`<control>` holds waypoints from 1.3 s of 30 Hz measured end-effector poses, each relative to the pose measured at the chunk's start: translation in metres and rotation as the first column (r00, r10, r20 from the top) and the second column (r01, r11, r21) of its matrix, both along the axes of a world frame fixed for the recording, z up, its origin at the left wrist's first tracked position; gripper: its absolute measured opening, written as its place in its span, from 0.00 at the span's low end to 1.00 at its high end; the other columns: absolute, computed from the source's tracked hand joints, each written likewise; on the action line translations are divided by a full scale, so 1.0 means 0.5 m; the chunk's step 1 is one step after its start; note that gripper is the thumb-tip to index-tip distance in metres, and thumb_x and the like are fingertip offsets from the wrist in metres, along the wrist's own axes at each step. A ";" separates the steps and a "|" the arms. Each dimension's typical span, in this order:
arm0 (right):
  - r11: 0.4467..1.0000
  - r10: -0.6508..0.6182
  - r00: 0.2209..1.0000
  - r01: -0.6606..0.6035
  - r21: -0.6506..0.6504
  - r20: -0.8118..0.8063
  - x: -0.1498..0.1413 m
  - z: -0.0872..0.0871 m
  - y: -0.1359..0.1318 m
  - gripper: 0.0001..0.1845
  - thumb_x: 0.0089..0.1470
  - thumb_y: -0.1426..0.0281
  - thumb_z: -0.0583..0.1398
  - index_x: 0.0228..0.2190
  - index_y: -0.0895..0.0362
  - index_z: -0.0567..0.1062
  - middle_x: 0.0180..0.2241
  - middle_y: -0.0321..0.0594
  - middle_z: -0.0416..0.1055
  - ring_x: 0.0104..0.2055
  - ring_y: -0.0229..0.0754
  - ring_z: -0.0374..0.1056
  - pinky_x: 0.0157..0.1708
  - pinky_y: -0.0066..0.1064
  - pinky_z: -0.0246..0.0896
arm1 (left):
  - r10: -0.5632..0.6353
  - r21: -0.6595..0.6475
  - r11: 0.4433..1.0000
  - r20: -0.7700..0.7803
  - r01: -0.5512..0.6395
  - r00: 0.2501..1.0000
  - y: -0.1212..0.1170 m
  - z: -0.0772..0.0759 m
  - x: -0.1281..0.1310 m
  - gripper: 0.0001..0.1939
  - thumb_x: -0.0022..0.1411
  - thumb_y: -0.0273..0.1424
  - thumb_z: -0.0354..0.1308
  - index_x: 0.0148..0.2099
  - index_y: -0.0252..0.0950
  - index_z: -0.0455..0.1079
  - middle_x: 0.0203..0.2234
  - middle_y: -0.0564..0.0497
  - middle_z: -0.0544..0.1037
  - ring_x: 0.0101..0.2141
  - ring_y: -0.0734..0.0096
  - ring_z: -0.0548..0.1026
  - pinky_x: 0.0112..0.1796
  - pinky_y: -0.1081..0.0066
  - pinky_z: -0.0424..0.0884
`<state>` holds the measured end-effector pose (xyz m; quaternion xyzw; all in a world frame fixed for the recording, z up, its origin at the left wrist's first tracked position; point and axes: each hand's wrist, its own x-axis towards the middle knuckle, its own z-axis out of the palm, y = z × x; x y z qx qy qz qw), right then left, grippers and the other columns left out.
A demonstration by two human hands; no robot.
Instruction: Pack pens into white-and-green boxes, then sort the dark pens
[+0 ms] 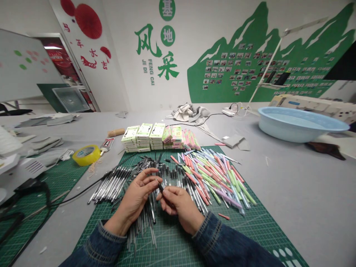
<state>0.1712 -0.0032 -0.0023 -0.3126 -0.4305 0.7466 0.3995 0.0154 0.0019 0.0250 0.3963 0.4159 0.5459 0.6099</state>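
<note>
My left hand (136, 196) and my right hand (179, 205) meet over a green cutting mat (244, 230). Both pinch a thin black-tipped pen refill (160, 186) between their fingertips. Under and behind the hands lies a heap of clear pen refills with black tips (122, 181). To the right is a pile of pastel pen barrels (217, 178) in pink, green, blue and purple. Stacks of small green and pink boxes (155, 137) stand at the mat's far edge.
A yellow tape roll (86, 154) sits left of the mat. A pale blue basin (300, 124) stands at the far right. Black cables (41, 202) and a second green mat (22, 207) lie at left. Crumpled cloth (191, 112) rests at the back.
</note>
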 end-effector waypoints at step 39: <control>0.994 0.100 0.992 -0.102 -0.030 -0.083 -0.004 -0.004 0.000 0.18 0.51 0.59 0.62 0.33 0.62 0.73 0.21 0.36 0.69 0.18 0.30 0.62 0.17 0.21 0.50 | 0.248 -0.042 0.969 0.158 -0.244 0.956 0.023 -0.013 -0.018 0.16 0.48 0.28 0.69 0.41 0.36 0.73 0.32 0.52 0.80 0.32 0.77 0.76 0.33 0.79 0.71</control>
